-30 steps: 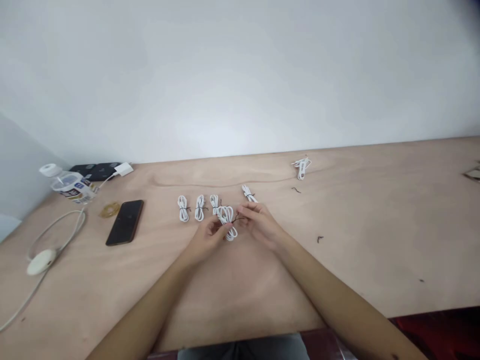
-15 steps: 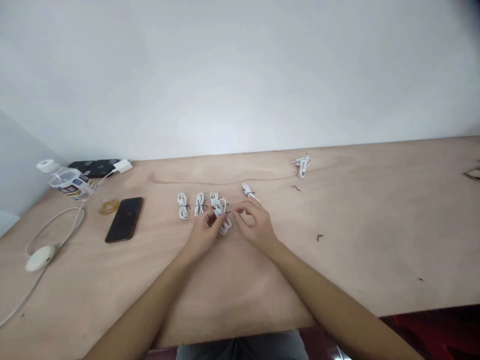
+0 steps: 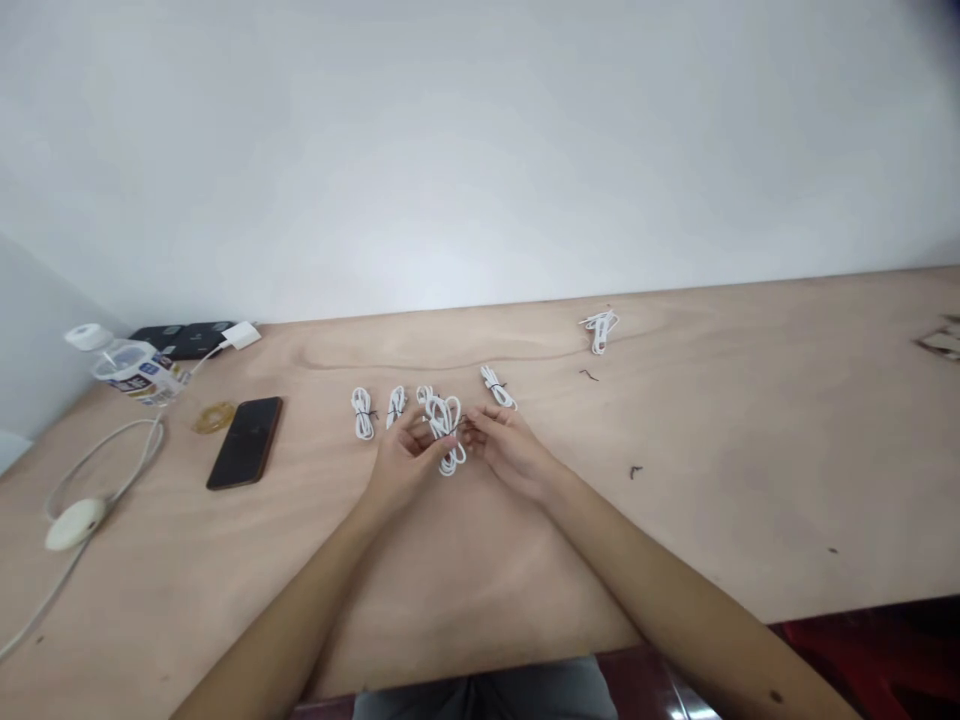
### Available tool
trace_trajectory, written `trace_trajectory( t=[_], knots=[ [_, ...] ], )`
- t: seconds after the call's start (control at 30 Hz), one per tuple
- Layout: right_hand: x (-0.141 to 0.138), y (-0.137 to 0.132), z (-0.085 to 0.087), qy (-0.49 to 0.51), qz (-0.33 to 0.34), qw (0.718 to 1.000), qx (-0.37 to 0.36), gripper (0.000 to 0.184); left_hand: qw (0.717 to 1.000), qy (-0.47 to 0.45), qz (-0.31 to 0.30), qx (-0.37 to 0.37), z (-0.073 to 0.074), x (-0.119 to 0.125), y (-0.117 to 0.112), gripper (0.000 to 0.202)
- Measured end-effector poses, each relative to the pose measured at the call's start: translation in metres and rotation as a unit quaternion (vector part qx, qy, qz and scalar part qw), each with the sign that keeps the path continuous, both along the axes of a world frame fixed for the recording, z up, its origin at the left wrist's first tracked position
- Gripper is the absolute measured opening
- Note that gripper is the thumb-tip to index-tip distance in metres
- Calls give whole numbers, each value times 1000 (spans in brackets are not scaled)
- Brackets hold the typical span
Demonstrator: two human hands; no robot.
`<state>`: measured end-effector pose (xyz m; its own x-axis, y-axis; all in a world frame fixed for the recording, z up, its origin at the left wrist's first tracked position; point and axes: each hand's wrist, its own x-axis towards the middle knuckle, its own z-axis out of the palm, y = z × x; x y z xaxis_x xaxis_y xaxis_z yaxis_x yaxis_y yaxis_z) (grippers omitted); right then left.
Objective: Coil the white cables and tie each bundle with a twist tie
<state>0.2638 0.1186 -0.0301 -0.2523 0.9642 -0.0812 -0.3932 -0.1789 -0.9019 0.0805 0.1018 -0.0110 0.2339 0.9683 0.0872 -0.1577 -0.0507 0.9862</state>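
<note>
A coiled white cable (image 3: 452,458) is held upright in my left hand (image 3: 409,453), thumb across its middle. A dark twist tie (image 3: 461,421) runs over the coil's middle, and my right hand (image 3: 504,448) pinches its free end on the right side. Behind and left of the held coil lie more tied white cables: one at the far left (image 3: 363,414), a second (image 3: 396,402) partly behind my left fingers, and a third (image 3: 425,394) mostly covered. Just beyond my right fingertips rests another tied cable (image 3: 498,388).
A further white cable bundle (image 3: 600,331) lies near the wall, with loose twist ties (image 3: 635,471) nearer me. On the left are a phone (image 3: 245,443), a plastic bottle (image 3: 131,365), dark flat devices (image 3: 184,340), a yellowish ring (image 3: 214,417) and a white cord with an oval switch (image 3: 76,524).
My right fingers have gone from a spread pinch beside the coil to closing on the tie's end. The held coil shows more openly, turned toward me. The view has shifted slightly.
</note>
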Motion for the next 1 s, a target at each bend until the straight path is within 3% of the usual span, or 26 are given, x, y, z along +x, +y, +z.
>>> trace_trajectory(
  t=[0.13,0.3,0.4,0.47,0.6,0.73,0.87,1.0],
  knots=[
    [4,-1,8,70,58,996,-19,34,995,-23,-69,-62,-3,-3,-4,54],
    [13,0,14,78,165,983,-35,37,971,53,-205,-115,-1,-6,-9,44],
    [17,2,12,96,129,986,-48,33,943,98,-291,-130,4,-6,-12,36],
    [18,4,11,94,87,991,-46,31,936,96,-313,-128,7,-5,-13,35],
    [22,13,11,55,-29,998,8,30,957,63,-254,-120,7,-5,-10,44],
    [28,23,8,-19,-154,985,72,29,978,30,-179,-104,5,-7,-6,43],
    [34,28,-1,-82,-191,973,103,27,990,-1,-117,-81,3,-7,-3,42],
    [32,27,-7,-174,-159,962,139,26,994,-24,-69,-77,-3,-5,0,45]
  ],
)
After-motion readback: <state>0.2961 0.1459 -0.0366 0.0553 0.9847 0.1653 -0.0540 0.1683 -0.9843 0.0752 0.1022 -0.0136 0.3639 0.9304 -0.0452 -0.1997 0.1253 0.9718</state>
